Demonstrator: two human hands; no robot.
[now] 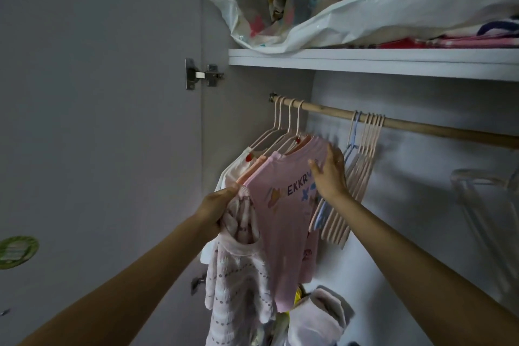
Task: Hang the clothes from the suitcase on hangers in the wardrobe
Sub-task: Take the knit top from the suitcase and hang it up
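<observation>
Both forearms are reaching up and forward into the wardrobe. The left hand (217,209) is gripping a pale knitted garment (238,275), fingers curled round its bunched top, the rest hanging below the wrist. The right hand (328,174), fingers straight, is pressing flat on the pink shirt (283,222) hanging between the two hands. Just beyond the right hand, empty hangers (362,166) are hanging bunched on the wooden rail (421,126). Above both hands, a shelf (365,62) is carrying a plastic bag (365,8).

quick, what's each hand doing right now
Left hand: grip closed on the patterned knit garment.
Right hand: open, fingers flat against the pink t-shirt on the rail.
</observation>
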